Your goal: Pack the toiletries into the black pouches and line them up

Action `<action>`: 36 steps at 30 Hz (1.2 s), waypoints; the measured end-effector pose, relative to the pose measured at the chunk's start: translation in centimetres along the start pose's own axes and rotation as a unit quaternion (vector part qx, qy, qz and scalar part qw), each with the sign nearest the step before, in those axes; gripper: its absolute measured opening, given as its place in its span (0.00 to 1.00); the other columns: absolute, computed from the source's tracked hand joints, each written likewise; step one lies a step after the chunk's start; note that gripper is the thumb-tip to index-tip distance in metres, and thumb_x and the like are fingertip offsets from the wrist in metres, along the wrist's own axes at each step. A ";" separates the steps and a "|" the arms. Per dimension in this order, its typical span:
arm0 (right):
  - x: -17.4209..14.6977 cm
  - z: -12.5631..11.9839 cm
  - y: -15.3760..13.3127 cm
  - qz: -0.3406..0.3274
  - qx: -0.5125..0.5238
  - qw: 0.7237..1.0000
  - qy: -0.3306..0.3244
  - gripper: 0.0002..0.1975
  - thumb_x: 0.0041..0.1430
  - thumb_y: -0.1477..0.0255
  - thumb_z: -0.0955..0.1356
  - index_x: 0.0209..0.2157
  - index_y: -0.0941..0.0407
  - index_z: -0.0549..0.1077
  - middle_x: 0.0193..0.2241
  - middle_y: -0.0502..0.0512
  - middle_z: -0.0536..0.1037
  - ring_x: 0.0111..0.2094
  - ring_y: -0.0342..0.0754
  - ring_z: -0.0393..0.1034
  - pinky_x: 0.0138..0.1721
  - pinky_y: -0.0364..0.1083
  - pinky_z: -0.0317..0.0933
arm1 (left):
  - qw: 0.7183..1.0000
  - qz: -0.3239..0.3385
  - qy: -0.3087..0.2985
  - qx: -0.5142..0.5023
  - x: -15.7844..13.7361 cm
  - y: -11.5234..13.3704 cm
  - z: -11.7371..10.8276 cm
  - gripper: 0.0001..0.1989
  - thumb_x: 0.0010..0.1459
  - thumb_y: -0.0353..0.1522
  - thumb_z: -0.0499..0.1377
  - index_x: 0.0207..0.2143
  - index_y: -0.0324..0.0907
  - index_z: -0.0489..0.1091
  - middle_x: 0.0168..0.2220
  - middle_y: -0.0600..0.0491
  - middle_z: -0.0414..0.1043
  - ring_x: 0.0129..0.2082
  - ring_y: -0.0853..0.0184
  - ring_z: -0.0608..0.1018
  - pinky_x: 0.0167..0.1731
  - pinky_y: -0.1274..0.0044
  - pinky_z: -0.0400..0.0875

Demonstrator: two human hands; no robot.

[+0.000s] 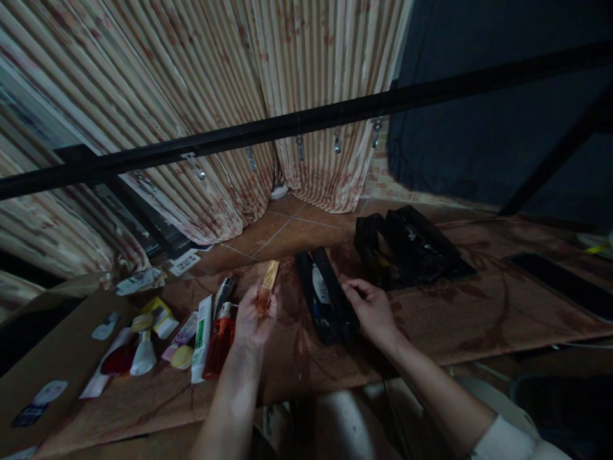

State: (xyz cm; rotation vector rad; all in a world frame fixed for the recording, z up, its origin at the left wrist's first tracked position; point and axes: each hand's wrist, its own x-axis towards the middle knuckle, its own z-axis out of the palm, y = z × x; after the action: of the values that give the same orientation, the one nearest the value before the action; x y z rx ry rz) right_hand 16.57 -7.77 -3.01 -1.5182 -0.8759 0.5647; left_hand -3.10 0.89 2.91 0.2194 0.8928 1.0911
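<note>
My left hand point(257, 316) is closed around a small bottle point(268, 284) with a gold cap and an amber body, held upright above the cloth. To its right lies a long black zip pouch point(347, 322), unzipped along the top. A white item with a printed label point(320, 284) shows inside it; the other contents are too dark to name. At the pouch's right edge, my right hand point(373, 310) has its thumb and fingers pinched together on the fabric. Left of my left hand are a red pump bottle point(220, 345) and a white-and-green tube point(202, 338).
More toiletries lie to the left, among them a white bottle point(143, 354) and a yellow packet point(163, 318), beside a cardboard box point(62, 345). A larger open black bag point(414, 255) sits at the back right. A dark flat panel point(565, 281) lies far right. A black rail point(287, 124) crosses behind.
</note>
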 end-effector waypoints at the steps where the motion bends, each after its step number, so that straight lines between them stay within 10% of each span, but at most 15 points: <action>1: 0.0 0.0 0.0 0.000 -0.001 1.000 0.001 0.15 0.53 0.59 0.66 0.29 0.57 0.77 0.27 0.53 0.78 0.29 0.48 0.70 0.32 0.44 0.60 | 1.000 0.004 0.004 0.002 0.2 -0.1 -0.1 0.08 0.60 0.25 0.51 0.34 0.36 0.71 0.25 0.51 0.73 0.25 0.71 0.78 0.20 0.86 0.72; 36: 0.0 0.1 0.4 0.008 -0.008 1.000 -0.004 0.16 0.53 0.59 0.67 0.30 0.57 0.78 0.26 0.52 0.78 0.26 0.47 0.69 0.28 0.43 0.59 | 0.989 0.085 0.067 0.096 2.5 -2.0 -1.4 0.07 0.52 0.19 0.56 0.32 0.36 0.69 0.29 0.52 0.75 0.29 0.71 0.78 0.35 0.77 0.77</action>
State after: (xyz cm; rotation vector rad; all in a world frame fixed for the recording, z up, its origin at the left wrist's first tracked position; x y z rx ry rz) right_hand 16.57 -7.69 -3.38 -1.5393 -0.8768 0.5769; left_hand -2.36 1.63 -0.45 0.3904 1.1169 1.1892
